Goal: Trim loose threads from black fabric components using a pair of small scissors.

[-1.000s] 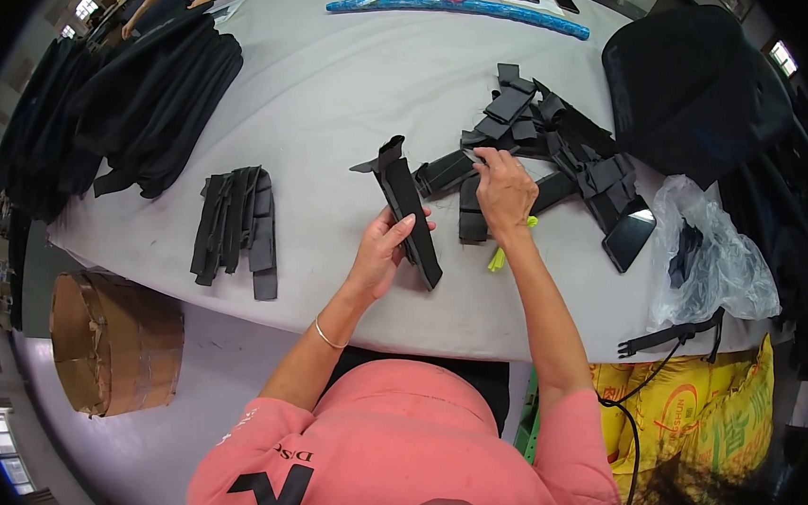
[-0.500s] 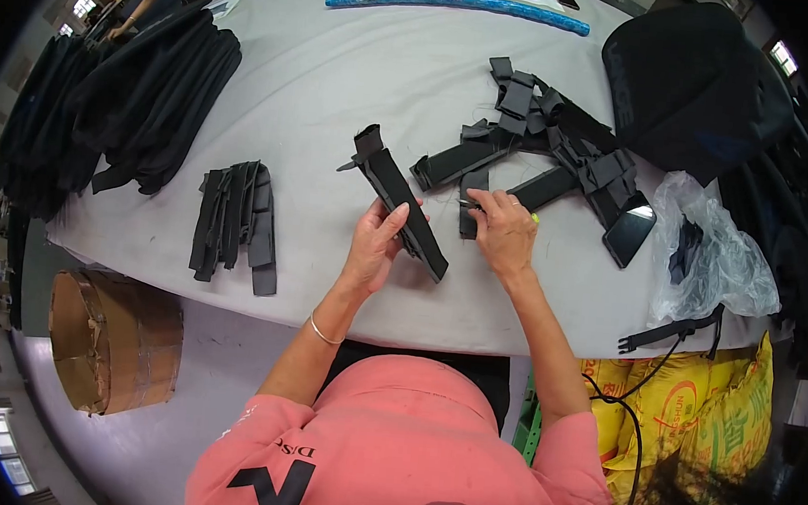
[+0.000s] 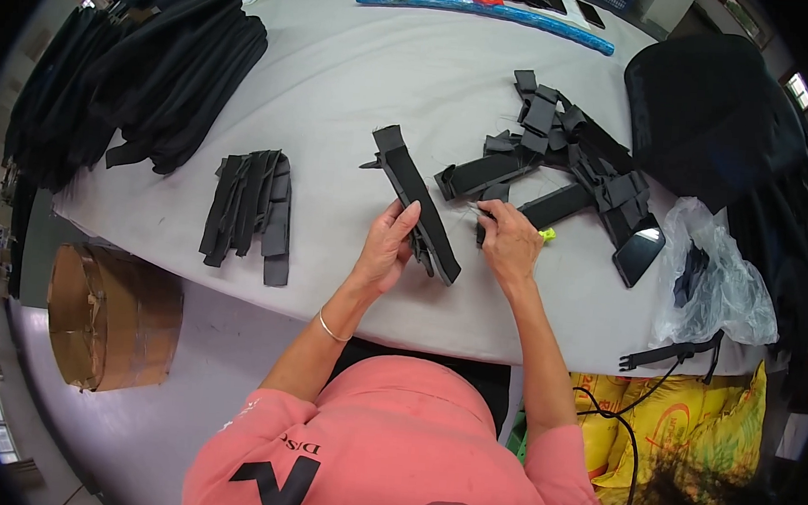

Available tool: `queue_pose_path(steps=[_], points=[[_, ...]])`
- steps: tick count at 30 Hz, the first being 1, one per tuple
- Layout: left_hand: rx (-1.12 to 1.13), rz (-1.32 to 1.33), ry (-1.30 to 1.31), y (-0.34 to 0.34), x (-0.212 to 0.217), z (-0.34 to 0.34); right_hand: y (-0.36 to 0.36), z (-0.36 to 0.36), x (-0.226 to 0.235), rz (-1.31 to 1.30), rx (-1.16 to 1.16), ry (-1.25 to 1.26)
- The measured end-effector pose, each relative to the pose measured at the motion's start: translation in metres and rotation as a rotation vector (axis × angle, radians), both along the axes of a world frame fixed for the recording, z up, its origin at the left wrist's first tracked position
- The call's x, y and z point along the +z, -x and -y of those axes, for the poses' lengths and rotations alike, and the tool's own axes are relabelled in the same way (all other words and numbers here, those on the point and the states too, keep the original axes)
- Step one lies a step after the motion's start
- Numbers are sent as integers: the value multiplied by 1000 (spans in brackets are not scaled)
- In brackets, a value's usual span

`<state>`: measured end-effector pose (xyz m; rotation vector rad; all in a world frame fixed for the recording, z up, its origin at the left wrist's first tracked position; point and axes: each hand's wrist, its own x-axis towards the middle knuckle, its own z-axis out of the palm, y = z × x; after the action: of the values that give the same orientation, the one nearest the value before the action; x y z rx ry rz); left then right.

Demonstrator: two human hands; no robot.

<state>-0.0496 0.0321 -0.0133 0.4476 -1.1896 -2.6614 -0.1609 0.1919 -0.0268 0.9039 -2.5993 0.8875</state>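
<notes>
My left hand (image 3: 389, 248) is closed around a bundle of black fabric strips (image 3: 419, 201), tilted over the table with thumb on top. My right hand (image 3: 513, 246) is closed, thumb and fingertips pinched together beside the near end of a strip pile (image 3: 565, 137). Fine pale threads show by those fingertips; what they pinch is too small to make out. A small yellow-green piece (image 3: 548, 234) pokes out behind that hand, mostly hidden. To the left, a flat stack of black strips (image 3: 249, 212) lies on the grey-white table (image 3: 361, 69).
Dark folded fabric (image 3: 185, 79) heaps at the left. On the right are a phone (image 3: 638, 257), a clear plastic bag (image 3: 719, 287), a black bag (image 3: 709, 115) and a buckle strap (image 3: 666, 354). A blue roll (image 3: 484, 17) lies far back. Below: a cardboard drum (image 3: 114, 320), yellow sacks (image 3: 674, 435).
My view has shifted, so table things sit further right. The right hand has drawn slightly toward me, still pinched. The left still holds the bundle. The people at the far edge are out of sight.
</notes>
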Motion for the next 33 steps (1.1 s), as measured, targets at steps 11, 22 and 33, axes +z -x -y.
queue_pose_path(steps=[11,22,33], points=[[25,8,-54,-4,-5,6,-9,-11,7,44,-42,104],[-9,-2,-40,-7,2,2,-11,-1,7,-61,41,52],[7,26,-140,-10,-9,11,-35,-15,11,443,-28,189]])
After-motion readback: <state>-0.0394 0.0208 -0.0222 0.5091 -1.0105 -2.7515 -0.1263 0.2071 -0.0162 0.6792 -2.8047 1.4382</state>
